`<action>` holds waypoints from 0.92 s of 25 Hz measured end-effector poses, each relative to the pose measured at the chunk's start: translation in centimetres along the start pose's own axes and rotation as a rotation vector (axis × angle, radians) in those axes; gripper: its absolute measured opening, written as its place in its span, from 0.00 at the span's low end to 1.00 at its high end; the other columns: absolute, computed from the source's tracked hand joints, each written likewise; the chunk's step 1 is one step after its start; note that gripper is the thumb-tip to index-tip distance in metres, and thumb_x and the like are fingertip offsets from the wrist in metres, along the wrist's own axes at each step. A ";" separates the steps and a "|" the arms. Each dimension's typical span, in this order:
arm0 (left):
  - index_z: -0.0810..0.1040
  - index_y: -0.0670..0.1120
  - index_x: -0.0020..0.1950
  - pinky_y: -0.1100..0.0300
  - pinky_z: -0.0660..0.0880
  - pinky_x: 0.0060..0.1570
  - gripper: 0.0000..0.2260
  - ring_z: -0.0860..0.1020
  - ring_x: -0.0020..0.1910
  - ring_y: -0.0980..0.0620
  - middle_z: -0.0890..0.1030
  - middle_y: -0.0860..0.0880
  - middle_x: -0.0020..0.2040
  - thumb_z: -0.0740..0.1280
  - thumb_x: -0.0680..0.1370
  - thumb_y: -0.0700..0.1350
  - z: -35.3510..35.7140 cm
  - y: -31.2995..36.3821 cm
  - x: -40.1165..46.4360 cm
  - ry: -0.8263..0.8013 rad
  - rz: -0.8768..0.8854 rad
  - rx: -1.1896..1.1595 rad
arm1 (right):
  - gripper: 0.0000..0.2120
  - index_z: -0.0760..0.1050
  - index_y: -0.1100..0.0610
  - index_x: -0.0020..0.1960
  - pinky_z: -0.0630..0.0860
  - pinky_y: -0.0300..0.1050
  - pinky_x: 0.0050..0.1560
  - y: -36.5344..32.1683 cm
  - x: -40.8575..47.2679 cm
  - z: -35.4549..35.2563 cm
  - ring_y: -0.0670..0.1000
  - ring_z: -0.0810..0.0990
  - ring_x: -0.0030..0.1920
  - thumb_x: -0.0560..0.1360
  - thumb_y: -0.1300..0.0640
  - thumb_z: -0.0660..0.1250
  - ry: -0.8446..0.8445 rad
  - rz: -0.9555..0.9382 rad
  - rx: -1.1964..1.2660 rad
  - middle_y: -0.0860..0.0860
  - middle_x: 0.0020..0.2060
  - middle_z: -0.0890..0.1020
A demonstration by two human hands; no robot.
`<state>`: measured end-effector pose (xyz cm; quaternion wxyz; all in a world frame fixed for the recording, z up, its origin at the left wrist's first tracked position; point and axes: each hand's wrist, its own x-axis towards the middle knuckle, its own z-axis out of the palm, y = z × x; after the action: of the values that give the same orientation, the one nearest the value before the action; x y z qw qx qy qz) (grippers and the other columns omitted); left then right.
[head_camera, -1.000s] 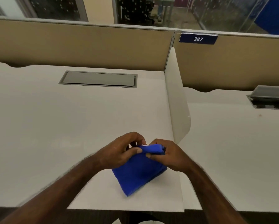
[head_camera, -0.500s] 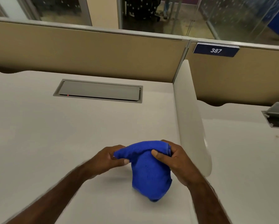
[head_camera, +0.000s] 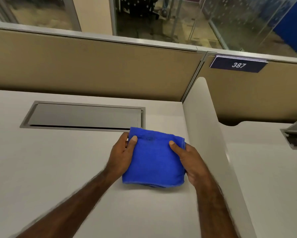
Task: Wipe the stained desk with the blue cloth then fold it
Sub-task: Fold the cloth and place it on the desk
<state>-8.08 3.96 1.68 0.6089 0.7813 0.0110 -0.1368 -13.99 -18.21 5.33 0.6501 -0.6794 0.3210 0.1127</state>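
We hold the blue cloth (head_camera: 153,162) folded into a compact, roughly square bundle on the desk (head_camera: 58,169), with our hands set on its opposite sides. Our left hand (head_camera: 121,156) grips the left edge, thumb lying on top near the far corner and the fingers tucked out of sight beneath; our right hand (head_camera: 189,161) clamps the right edge the same way, thumb pressed on the top surface. Whether the bundle rests fully on the desk or is lifted slightly at the far edge, we cannot tell. Just beyond the cloth, its far left corner overlaps the near right corner of a grey cable hatch (head_camera: 83,115) sunk flush into the desk. Close on the right, a pale rounded divider panel (head_camera: 206,134) stands upright along the desk edge, just beside our right hand and walling off the neighbouring desk (head_camera: 264,177), which has its own hatch (head_camera: 295,137) propped partly open. A tan partition (head_camera: 92,69) runs across the back, carrying a dark plate marked 387 (head_camera: 238,64) on its right section, with glass walls behind it.
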 end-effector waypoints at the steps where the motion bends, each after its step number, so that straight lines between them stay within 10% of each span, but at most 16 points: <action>1: 0.77 0.51 0.54 0.69 0.75 0.39 0.10 0.81 0.41 0.62 0.83 0.59 0.44 0.60 0.87 0.55 0.4 0.4 1.8 0.005 0.000 0.011 | 0.17 0.83 0.48 0.64 0.82 0.56 0.64 -0.5 1.3 -0.3 0.53 0.87 0.59 0.78 0.44 0.75 -0.058 0.022 0.041 0.47 0.56 0.89; 5: 0.78 0.50 0.57 0.57 0.78 0.49 0.13 0.82 0.49 0.53 0.84 0.53 0.51 0.59 0.86 0.57 1.4 1.3 9.4 0.036 -0.029 0.006 | 0.23 0.80 0.60 0.69 0.83 0.53 0.64 -3.6 6.1 -0.7 0.57 0.86 0.62 0.74 0.63 0.76 -0.223 0.022 0.293 0.55 0.62 0.87; 9: 0.78 0.48 0.60 0.71 0.72 0.37 0.14 0.78 0.44 0.60 0.82 0.52 0.53 0.61 0.86 0.56 2.3 3.1 15.4 0.071 -0.021 0.040 | 0.30 0.75 0.59 0.73 0.85 0.57 0.58 -5.9 12.3 -0.5 0.61 0.87 0.59 0.72 0.70 0.75 -0.008 -0.026 0.352 0.59 0.61 0.86; 19: 0.64 0.48 0.81 0.45 0.82 0.60 0.45 0.83 0.60 0.42 0.83 0.43 0.62 0.74 0.72 0.68 0.6 0.9 16.0 -0.036 -0.174 0.439 | 0.42 0.61 0.53 0.82 0.79 0.56 0.66 -3.8 13.0 1.1 0.61 0.78 0.69 0.75 0.45 0.78 0.406 -0.095 -0.402 0.57 0.74 0.76; 23: 0.62 0.46 0.81 0.65 0.78 0.29 0.40 0.86 0.39 0.50 0.85 0.42 0.58 0.78 0.75 0.54 1.2 1.3 12.8 -0.128 -0.219 0.406 | 0.34 0.65 0.58 0.78 0.84 0.63 0.59 -1.0 11.8 2.3 0.63 0.81 0.62 0.77 0.54 0.76 0.464 -0.052 -0.284 0.59 0.68 0.77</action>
<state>4.21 0.62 -0.26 0.4204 0.8716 0.0294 -0.2505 -3.74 -19.53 -0.86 0.4599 -0.7795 0.4249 -0.0187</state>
